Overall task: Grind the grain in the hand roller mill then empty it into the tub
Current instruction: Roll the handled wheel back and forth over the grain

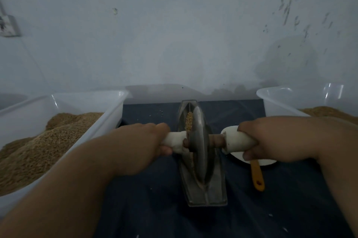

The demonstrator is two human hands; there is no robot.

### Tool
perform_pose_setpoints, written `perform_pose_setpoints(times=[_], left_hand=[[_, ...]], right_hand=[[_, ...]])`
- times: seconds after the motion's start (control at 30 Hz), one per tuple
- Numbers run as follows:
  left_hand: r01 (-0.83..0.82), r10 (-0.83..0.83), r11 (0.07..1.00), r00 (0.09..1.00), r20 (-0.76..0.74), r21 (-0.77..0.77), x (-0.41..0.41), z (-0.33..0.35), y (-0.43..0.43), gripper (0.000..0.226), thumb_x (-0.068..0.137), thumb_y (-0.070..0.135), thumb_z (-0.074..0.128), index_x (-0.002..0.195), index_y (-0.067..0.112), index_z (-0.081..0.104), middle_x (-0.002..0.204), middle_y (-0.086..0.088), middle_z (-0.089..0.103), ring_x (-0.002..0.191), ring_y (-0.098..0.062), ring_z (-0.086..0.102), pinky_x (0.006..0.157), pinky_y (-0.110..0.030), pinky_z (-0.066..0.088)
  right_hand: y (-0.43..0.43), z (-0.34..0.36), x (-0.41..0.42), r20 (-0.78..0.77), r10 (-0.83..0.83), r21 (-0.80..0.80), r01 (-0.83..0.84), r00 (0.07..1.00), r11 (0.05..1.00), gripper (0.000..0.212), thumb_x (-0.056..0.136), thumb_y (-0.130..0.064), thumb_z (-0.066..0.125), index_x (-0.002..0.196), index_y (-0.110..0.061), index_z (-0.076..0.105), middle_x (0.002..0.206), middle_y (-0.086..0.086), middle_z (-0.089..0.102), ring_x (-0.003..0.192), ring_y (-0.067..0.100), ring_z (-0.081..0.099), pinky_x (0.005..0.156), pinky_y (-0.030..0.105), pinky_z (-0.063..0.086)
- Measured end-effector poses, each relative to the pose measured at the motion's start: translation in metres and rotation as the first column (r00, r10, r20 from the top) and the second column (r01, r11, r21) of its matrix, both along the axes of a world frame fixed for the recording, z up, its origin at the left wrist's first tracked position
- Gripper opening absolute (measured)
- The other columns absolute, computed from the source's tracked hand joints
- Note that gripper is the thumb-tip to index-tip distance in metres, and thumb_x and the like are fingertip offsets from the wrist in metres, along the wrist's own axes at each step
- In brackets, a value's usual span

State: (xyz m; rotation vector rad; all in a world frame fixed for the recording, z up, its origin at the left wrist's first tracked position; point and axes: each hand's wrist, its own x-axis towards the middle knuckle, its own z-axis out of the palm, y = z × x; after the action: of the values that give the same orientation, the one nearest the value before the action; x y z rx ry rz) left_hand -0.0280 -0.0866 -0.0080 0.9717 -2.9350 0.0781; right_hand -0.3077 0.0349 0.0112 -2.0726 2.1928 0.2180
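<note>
A metal boat-shaped trough (211, 195) lies lengthwise on a dark cloth in front of me. A metal grinding wheel (199, 146) stands upright in its groove, on an axle with white handles at both ends. My left hand (143, 140) grips the left handle (175, 139). My right hand (271, 137) grips the right handle (237, 139). Tan grain (189, 120) lies in the trough just beyond the wheel. A clear plastic tub (114, 109) at the left holds a heap of tan grain.
A second clear tub (271, 98) with tan grain stands at the right. A scoop with an orange handle (256, 175) lies on the cloth right of the trough, its white bowl partly under my right hand. A pale wall rises close behind.
</note>
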Motion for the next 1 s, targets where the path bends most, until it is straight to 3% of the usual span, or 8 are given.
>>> perform_pose_setpoints(times=[0.1, 0.2, 0.3, 0.5, 0.63, 0.73, 0.9, 1.0], left_hand=[[-0.072, 0.067, 0.991, 0.996, -0.054, -0.108, -0.013, -0.014, -0.017, 0.026, 0.096, 0.057, 0.038, 0.101, 0.031, 0.040, 0.101, 0.008, 0.054, 0.087, -0.014, 0.053, 0.079, -0.040, 0.048], [-0.185, 0.157, 0.935, 0.981, -0.113, -0.303, -0.028, -0.030, -0.032, 0.034, 0.098, 0.056, 0.034, 0.114, 0.028, 0.042, 0.113, 0.004, 0.053, 0.099, -0.020, 0.053, 0.078, -0.037, 0.045], [-0.249, 0.203, 0.902, 0.966, -0.162, -0.353, -0.035, -0.037, -0.040, 0.040, 0.097, 0.056, 0.036, 0.123, 0.026, 0.043, 0.118, 0.002, 0.053, 0.104, -0.023, 0.052, 0.081, -0.039, 0.043], [-0.180, 0.166, 0.907, 0.984, -0.070, -0.382, -0.029, -0.028, -0.027, 0.039, 0.096, 0.059, 0.032, 0.118, 0.027, 0.038, 0.113, 0.004, 0.052, 0.097, -0.020, 0.053, 0.077, -0.037, 0.043], [-0.051, 0.054, 0.978, 0.999, 0.008, -0.203, -0.011, -0.008, -0.006, 0.034, 0.090, 0.065, 0.029, 0.107, 0.036, 0.034, 0.104, 0.010, 0.051, 0.089, -0.014, 0.052, 0.078, -0.037, 0.046], [0.000, 0.000, 0.999, 1.000, 0.007, -0.043, 0.006, 0.005, 0.008, 0.030, 0.083, 0.071, 0.029, 0.096, 0.044, 0.032, 0.093, 0.015, 0.051, 0.081, -0.004, 0.050, 0.073, -0.033, 0.045], [-0.011, 0.010, 1.000, 0.999, -0.037, -0.021, 0.001, 0.000, -0.001, 0.025, 0.090, 0.065, 0.035, 0.095, 0.040, 0.037, 0.090, 0.014, 0.052, 0.079, -0.004, 0.051, 0.075, -0.036, 0.047], [-0.118, 0.100, 0.953, 0.992, -0.077, -0.280, -0.019, -0.020, -0.017, 0.033, 0.094, 0.061, 0.031, 0.110, 0.034, 0.041, 0.103, 0.011, 0.051, 0.091, -0.015, 0.052, 0.077, -0.038, 0.046]], right_hand=[[-0.025, -0.023, -0.006, -0.048, -0.025, -0.237, 0.013, 0.999, 0.972, 0.025, 0.091, -0.048, 0.063, 0.098, -0.031, 0.047, 0.091, -0.010, 0.056, 0.078, 0.006, 0.053, 0.065, 0.025, 0.042], [-0.053, -0.050, -0.011, -0.184, -0.111, -0.563, -0.012, 0.977, 0.826, 0.024, 0.092, -0.044, 0.062, 0.104, -0.027, 0.050, 0.097, -0.004, 0.057, 0.083, 0.015, 0.052, 0.071, 0.034, 0.045], [-0.069, -0.064, -0.014, -0.205, -0.174, -0.667, -0.008, 0.963, 0.745, 0.022, 0.090, -0.035, 0.064, 0.106, -0.024, 0.053, 0.095, 0.000, 0.057, 0.081, 0.019, 0.047, 0.067, 0.034, 0.034], [-0.048, -0.046, -0.014, -0.067, -0.082, -0.459, 0.042, 0.994, 0.887, 0.025, 0.090, -0.045, 0.064, 0.101, -0.028, 0.049, 0.094, -0.006, 0.057, 0.081, 0.012, 0.053, 0.072, 0.034, 0.048], [-0.010, -0.008, -0.009, 0.060, -0.020, -0.048, 0.023, 0.998, 0.999, 0.024, 0.087, -0.051, 0.067, 0.096, -0.037, 0.049, 0.089, -0.012, 0.058, 0.078, 0.003, 0.056, 0.063, 0.021, 0.041], [0.010, 0.011, -0.006, 0.077, 0.010, 0.080, -0.016, 0.997, 0.997, 0.024, 0.083, -0.056, 0.068, 0.092, -0.040, 0.054, 0.087, -0.016, 0.061, 0.082, -0.005, 0.057, 0.063, 0.012, 0.043], [0.001, 0.004, -0.008, 0.065, -0.021, 0.067, 0.016, 0.998, 0.998, 0.023, 0.084, -0.054, 0.069, 0.093, -0.038, 0.054, 0.089, -0.014, 0.062, 0.080, 0.000, 0.059, 0.062, 0.015, 0.043], [-0.027, -0.026, -0.014, 0.060, -0.064, -0.180, 0.074, 0.996, 0.981, 0.022, 0.088, -0.045, 0.067, 0.095, -0.034, 0.049, 0.092, -0.010, 0.060, 0.079, 0.006, 0.056, 0.067, 0.025, 0.044]])
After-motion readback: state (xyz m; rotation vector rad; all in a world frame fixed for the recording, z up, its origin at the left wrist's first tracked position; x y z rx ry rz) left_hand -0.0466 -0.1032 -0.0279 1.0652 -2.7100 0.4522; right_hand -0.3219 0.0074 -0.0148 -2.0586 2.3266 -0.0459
